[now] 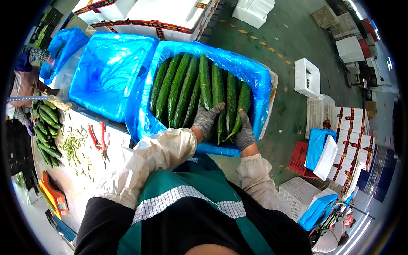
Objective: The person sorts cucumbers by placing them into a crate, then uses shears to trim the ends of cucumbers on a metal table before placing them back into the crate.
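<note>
Several long green cucumbers [178,87] lie side by side in a box lined with blue plastic [259,78]. My left hand [206,120], in a grey glove with bare fingertips, rests with bent fingers on the lower ends of the middle cucumbers. At the right side of the box, my right hand [245,132], gloved the same way, has its fingers against the lower end of the rightmost cucumber [243,102]. Parts of both hands' fingers are hidden or curled over the cucumbers. Pale sleeves cover both forearms.
Left of the box stands a blue-lined bin [112,72]. Red-handled cutters [102,138], trimmings and an orange tool [54,195] lie on the table [78,123], near more cucumbers [46,127]. Another person [25,83] is at far left. White boxes [170,15] stand behind; crates are at right.
</note>
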Demonstrator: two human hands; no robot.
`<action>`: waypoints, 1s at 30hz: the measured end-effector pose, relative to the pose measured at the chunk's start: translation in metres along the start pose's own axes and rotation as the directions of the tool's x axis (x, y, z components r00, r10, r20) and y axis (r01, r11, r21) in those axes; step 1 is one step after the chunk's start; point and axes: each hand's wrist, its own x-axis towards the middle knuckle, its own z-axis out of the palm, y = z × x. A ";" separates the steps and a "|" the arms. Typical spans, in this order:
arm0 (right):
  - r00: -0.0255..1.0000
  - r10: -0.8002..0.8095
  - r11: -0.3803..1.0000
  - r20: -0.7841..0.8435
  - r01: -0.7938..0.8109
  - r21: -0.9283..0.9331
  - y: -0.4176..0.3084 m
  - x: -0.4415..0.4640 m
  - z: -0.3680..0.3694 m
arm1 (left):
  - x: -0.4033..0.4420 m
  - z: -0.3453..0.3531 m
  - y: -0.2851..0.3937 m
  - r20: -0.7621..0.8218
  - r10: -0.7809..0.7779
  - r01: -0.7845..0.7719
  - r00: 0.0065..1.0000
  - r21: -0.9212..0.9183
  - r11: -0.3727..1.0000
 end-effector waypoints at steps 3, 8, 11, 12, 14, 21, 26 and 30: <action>0.994 -0.011 0.990 0.109 -0.005 0.144 -0.006 -0.010 0.013 | 0.008 -0.003 -0.003 0.019 -0.070 0.070 0.997 -0.021 0.997; 0.996 -0.064 0.981 0.070 0.049 0.188 0.006 -0.004 0.012 | 0.013 -0.002 -0.009 -0.037 0.035 -0.028 0.999 0.171 0.985; 0.995 -0.063 0.978 0.083 0.045 0.204 0.011 -0.003 0.013 | -0.011 0.016 0.008 -0.098 0.070 -0.052 0.993 0.171 0.984; 0.995 -0.069 0.982 0.070 0.055 0.183 0.011 -0.003 0.014 | -0.018 0.019 0.011 -0.139 0.068 -0.051 0.988 0.122 0.991; 0.997 -0.066 0.983 0.045 0.057 0.175 0.013 -0.006 0.020 | -0.013 0.011 0.006 -0.138 0.029 -0.015 0.990 0.105 0.994; 0.930 -0.060 0.995 0.363 0.029 0.091 0.030 -0.057 0.026 | -0.056 -0.013 0.004 -0.113 0.229 -0.160 0.967 0.428 0.889; 0.796 -0.246 0.141 0.553 0.594 -0.792 0.049 -0.072 -0.037 | -0.122 -0.028 0.028 -0.300 0.270 -0.081 0.915 0.518 0.852; 0.873 -0.298 0.290 0.387 0.469 -0.834 0.055 -0.074 -0.037 | -0.157 -0.052 0.038 -0.172 0.190 -0.054 0.967 0.587 0.808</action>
